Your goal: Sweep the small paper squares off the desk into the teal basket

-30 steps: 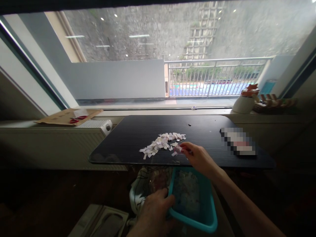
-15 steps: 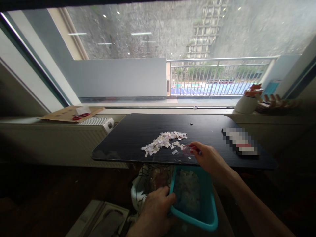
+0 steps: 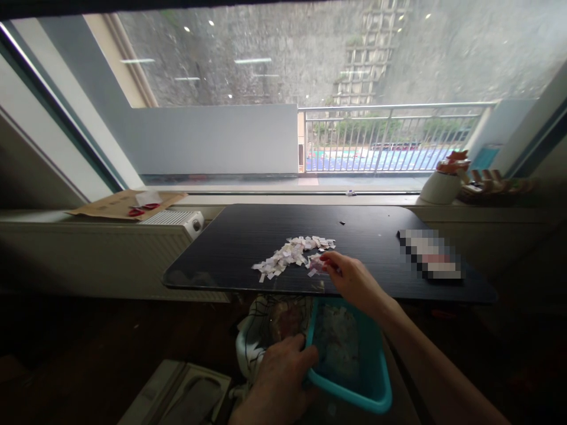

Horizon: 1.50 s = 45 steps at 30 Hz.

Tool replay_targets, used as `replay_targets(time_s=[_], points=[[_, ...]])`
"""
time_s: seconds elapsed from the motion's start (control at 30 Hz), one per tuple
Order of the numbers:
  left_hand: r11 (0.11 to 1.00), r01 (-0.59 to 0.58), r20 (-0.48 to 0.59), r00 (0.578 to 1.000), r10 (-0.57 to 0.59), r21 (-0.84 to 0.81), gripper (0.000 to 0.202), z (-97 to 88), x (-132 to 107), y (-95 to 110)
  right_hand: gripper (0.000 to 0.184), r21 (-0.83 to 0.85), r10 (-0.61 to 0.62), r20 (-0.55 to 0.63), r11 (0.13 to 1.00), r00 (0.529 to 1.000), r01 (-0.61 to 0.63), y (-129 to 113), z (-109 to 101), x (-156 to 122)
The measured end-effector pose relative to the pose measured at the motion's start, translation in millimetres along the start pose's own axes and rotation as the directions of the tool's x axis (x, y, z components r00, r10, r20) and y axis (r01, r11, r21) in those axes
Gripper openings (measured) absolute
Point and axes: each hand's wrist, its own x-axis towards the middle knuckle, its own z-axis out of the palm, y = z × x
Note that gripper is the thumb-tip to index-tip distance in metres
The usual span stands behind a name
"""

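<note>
"How does the right hand [image 3: 354, 280] sit?"
"Low over the desk [image 3: 212, 254], fingers pinched on one clear pinkish piece [image 3: 317, 265] beside the paper scraps [image 3: 290, 252]."
"And the left hand [image 3: 283, 366]?"
"Curled round the rim of one blue bin [image 3: 372, 348], below the desk."
"How many scraps?"
"One heap, too many to count."

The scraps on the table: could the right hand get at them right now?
Probably yes: the right hand is right beside the scraps, with no barrier between, though it seems to hold a pinkish thing.
</note>
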Motion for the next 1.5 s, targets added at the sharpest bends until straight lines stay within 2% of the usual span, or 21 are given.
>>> replay_targets(time_s=[0.13, 0.23, 0.33, 0.47, 0.6, 0.67, 0.77, 0.9, 1.07, 1.2, 1.37, 1.5], points=[[1.000, 0.010, 0.020, 1.000, -0.009, -0.012, 0.015, -1.2, -0.6, 0.2, 0.027, 0.021, -0.037, 0.053, 0.999, 0.998, 0.036, -3.4, 2.1, 0.2], [1.000, 0.008, 0.011, 1.000, -0.008, -0.016, 0.014, -2.2, -0.8, 0.6, 0.027, -0.013, -0.037, 0.099, 0.999, 0.994, 0.039, -3.8, -8.5, -4.1], [1.000, -0.002, 0.000, 1.000, 0.002, -0.008, 0.014, -1.5, 0.2, 1.3, 0.029, -0.079, -0.023, 0.092, 0.996, 0.995, 0.030, -4.8, -15.8, -3.0], [1.000, -0.002, -0.010, 1.000, 0.002, 0.016, 0.016, 1.0, 0.5, 0.8, 0.031, -0.124, -0.135, 0.106, 0.981, 0.985, 0.148, -8.6, -13.0, 5.4], [1.000, 0.006, 0.011, 1.000, -0.006, 0.008, 0.015, -0.7, -0.8, 0.1, 0.032, -0.115, -0.223, 0.203, 0.962, 0.954, 0.249, -4.5, -22.4, 1.0], [1.000, 0.011, 0.020, 1.000, -0.011, 0.010, 0.013, -2.8, -0.5, 1.1, 0.030, -0.142, -0.200, 0.204, 0.963, 0.958, 0.231, 2.3, -32.1, -5.6], [1.000, 0.007, 0.017, 1.000, -0.008, 0.018, 0.013, -5.0, 1.1, 3.9, 0.030, -0.198, -0.108, 0.115, 0.972, 0.987, 0.129, 11.9, -39.3, -12.1], [1.000, -0.011, -0.002, 1.000, 0.011, 0.009, 0.015, -4.5, 1.8, 5.6, 0.029, -0.195, -0.033, 0.037, 0.980, 0.999, 0.040, 12.5, -28.1, -13.1], [1.000, -0.019, -0.012, 1.000, 0.019, 0.023, 0.016, -3.7, 2.5, 5.9, 0.027, -0.072, -0.029, 0.063, 0.997, 0.998, 0.033, 7.7, -16.7, -18.2], [0.999, -0.031, -0.014, 0.999, 0.032, 0.029, 0.015, -5.1, 5.1, 8.5, 0.027, -0.079, 0.017, -0.009, 0.997, 1.000, -0.018, 7.7, -13.4, -25.7], [0.999, -0.032, 0.006, 0.999, 0.032, 0.036, 0.015, -8.0, 8.1, 13.9, 0.025, -0.018, -0.003, 0.031, 1.000, 1.000, 0.003, -2.2, -5.4, -37.0], [0.997, -0.038, 0.024, 0.999, 0.036, 0.065, 0.015, -11.8, 12.0, 17.4, 0.025, -0.023, 0.029, -0.026, 0.999, 0.999, -0.029, -6.7, -4.6, -41.1]])
